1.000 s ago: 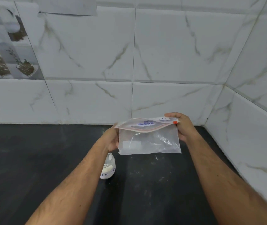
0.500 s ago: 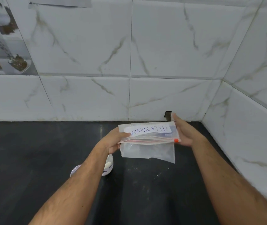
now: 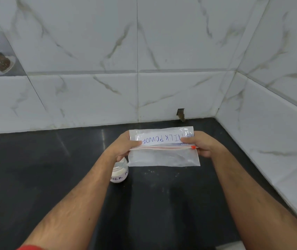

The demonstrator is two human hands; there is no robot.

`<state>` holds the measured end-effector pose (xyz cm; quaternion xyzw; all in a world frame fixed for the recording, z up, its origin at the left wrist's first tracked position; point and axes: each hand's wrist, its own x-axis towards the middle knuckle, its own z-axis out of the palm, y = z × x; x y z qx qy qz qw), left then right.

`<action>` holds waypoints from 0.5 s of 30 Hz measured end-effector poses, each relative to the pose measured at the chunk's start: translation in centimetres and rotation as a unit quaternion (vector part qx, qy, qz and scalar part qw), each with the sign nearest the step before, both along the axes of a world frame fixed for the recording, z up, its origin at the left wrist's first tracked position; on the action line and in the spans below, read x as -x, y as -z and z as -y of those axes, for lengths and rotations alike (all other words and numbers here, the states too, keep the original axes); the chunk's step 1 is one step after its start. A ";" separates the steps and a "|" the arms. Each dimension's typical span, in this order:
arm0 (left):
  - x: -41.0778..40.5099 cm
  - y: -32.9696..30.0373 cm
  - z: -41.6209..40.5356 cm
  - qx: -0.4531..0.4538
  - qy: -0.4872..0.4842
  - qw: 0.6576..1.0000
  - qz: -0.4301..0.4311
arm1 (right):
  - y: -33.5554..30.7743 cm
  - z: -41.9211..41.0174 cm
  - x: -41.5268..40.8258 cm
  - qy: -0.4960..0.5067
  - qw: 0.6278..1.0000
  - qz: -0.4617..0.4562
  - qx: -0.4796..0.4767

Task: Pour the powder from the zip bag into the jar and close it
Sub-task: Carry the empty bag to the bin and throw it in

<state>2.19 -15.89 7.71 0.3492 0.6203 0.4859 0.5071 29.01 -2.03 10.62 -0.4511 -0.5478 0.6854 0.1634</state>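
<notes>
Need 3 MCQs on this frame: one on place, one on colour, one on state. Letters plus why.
1. Where is the jar?
A. on the counter, below the left hand
B. inside the zip bag
C. in the right hand

2. What colour is the lettering on the zip bag label?
A. green
B. blue
C. yellow

3. How is the zip bag held?
A. lying flat on the counter
B. pinched by one hand only
C. gripped at both ends, one hand each

Answers:
1 A: it stands on the black counter under the left hand.
2 B: "MILK POWDE" is written in blue.
3 C: the left hand and right hand each grip an end.
</notes>
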 end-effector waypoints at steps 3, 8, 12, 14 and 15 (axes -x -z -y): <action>-0.8 0.3 -0.1 -0.026 -0.014 0.998 0.053 | 0.3 1.7 -1.7 0.061 0.998 -0.026 0.015; -4.6 1.5 -0.2 -0.002 -0.088 0.943 0.321 | 1.2 4.5 -5.8 0.201 0.968 -0.137 0.059; -11.9 2.1 0.9 0.023 -0.050 0.917 0.395 | 2.0 7.2 -8.3 0.280 0.939 -0.187 0.063; -16.3 2.2 1.8 0.033 -0.023 0.922 0.386 | 2.6 8.9 -9.5 0.312 0.929 -0.189 0.060; -18.3 2.2 2.3 0.033 -0.010 0.929 0.369 | 2.9 9.8 -10.2 0.327 0.925 -0.186 0.059</action>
